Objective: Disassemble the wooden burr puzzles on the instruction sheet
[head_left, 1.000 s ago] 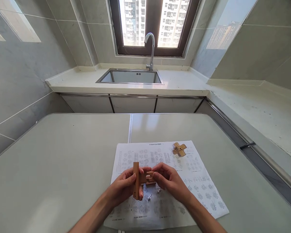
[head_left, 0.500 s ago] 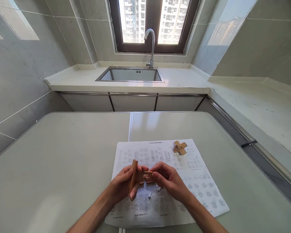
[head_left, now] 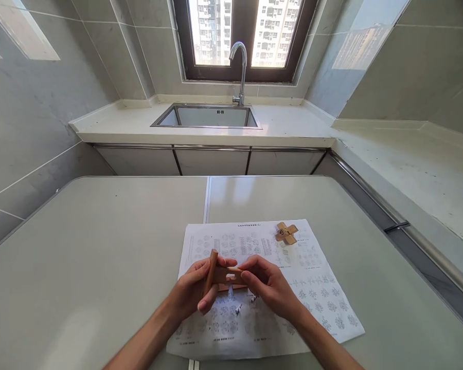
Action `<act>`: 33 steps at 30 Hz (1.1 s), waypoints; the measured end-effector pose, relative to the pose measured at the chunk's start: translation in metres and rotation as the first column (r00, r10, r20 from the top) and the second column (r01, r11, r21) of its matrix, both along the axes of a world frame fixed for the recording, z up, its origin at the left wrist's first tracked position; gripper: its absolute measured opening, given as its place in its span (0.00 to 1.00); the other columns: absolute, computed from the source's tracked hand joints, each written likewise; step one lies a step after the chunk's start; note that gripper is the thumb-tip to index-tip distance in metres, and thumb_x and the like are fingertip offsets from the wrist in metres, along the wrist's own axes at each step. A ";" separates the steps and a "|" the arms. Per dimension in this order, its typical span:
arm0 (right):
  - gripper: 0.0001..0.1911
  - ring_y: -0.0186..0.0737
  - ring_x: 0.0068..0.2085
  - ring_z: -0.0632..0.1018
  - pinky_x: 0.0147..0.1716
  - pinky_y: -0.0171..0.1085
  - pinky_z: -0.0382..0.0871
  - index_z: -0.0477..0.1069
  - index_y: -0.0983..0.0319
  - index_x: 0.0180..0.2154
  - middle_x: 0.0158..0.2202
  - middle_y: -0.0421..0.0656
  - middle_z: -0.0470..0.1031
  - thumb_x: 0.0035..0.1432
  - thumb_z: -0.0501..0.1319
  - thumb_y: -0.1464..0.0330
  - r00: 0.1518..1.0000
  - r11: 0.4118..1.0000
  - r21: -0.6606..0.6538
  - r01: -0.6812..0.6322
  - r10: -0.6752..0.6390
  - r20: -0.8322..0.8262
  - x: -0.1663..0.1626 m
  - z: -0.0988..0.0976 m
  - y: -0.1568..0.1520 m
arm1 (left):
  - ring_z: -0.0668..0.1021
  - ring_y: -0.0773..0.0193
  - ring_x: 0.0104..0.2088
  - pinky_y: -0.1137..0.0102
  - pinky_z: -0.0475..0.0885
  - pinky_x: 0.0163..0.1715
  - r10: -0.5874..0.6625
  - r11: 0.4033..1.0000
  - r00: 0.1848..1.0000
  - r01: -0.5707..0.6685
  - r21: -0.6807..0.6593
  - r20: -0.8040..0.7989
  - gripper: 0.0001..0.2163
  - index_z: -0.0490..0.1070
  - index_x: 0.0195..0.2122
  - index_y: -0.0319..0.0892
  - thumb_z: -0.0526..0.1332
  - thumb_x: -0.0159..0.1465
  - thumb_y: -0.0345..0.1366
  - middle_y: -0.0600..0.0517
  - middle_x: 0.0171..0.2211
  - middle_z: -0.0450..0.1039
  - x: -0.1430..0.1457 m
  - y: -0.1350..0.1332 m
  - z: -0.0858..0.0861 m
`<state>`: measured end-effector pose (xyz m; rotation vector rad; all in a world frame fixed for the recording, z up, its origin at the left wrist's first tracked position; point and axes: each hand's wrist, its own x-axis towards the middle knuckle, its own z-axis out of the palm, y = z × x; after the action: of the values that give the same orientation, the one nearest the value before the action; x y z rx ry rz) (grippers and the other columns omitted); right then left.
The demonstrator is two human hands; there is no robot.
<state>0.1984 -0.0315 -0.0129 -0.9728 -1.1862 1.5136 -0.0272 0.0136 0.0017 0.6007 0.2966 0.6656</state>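
Item: wooden puzzle pieces (head_left: 220, 276), two notched bars joined crosswise, held above a printed instruction sheet (head_left: 316, 293) on a pale grey surface (head_left: 92, 246). The left hand (head_left: 193, 293) is curled round the longer, near-upright bar, thumb and fingers closed on it. The right hand (head_left: 268, 288) pinches the shorter, horizontal bar between thumb and fingertips where it meets the first. Both hands are pressed close together, with the pieces between them just above the sheet. Second item: an assembled wooden cross (head_left: 286, 233), lying on the far right part of the sheet, well apart from the hands. A few small dark bits (head_left: 238, 310) lie on the paper under the hands; what they are cannot be told. Background: sink (head_left: 206, 117) and tap (head_left: 239, 72) under a window, not involved. Risks, as judged: the joint looks loosely seated, so a slackened pinch could let the short bar slide out and drop onto the sheet; forcing misaligned notches could jam or chip the wood; a dropped piece could scatter the small bits.
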 end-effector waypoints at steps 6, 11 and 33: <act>0.15 0.39 0.34 0.80 0.36 0.38 0.73 0.74 0.59 0.42 0.34 0.42 0.78 0.68 0.66 0.54 0.999 0.999 0.015 0.032 -0.032 0.000 0.000 0.002 0.000 | 0.71 0.78 0.12 0.81 0.64 0.11 0.048 0.998 0.996 -0.045 0.035 -0.080 0.14 0.79 0.51 0.42 0.59 0.76 0.44 0.46 0.44 0.84 0.002 -0.002 -0.002; 0.15 0.35 0.27 0.72 0.30 0.36 0.70 0.75 0.59 0.42 0.29 0.38 0.73 0.68 0.66 0.54 0.999 0.999 0.028 0.042 -0.042 -0.002 -0.001 0.004 0.000 | 0.65 0.79 0.10 0.80 0.62 0.11 0.039 0.999 0.998 -0.038 0.023 -0.055 0.15 0.77 0.52 0.45 0.61 0.74 0.49 0.52 0.34 0.82 0.002 -0.004 -0.012; 0.16 0.45 0.38 0.83 0.38 0.41 0.77 0.76 0.59 0.43 0.37 0.46 0.82 0.71 0.62 0.54 0.936 0.972 0.127 0.199 -0.227 0.270 0.006 -0.001 0.004 | 0.53 0.85 0.13 0.80 0.48 0.14 0.340 0.940 0.895 -0.333 0.073 -0.290 0.12 0.74 0.41 0.43 0.66 0.71 0.48 0.58 0.35 0.75 -0.006 0.011 0.009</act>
<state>0.2047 -0.0279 -0.0142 -1.2389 -1.2949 1.1602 -0.0334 0.0242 0.0105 0.6788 0.6901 0.9136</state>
